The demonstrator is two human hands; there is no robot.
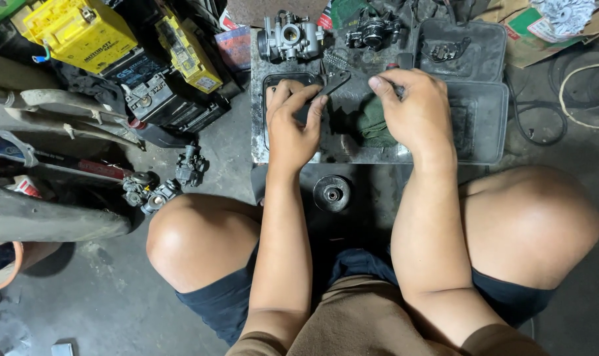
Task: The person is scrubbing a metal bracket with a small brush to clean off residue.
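Both hands, left hand [294, 128] and right hand [413, 112], pinch a dark metal bracket [331, 84] over the greasy tray [484, 125].

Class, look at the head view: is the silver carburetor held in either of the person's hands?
No. The silver carburetor sits apart at the tray's far edge, beyond the left hand and right hand.

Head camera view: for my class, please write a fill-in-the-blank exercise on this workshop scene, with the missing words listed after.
1. The silver carburetor stands at the ____ edge of the metal tray.
2. The batteries at upper left have ____ tops.
3. The left hand and right hand work over the ____.

Missing words: far; yellow; tray
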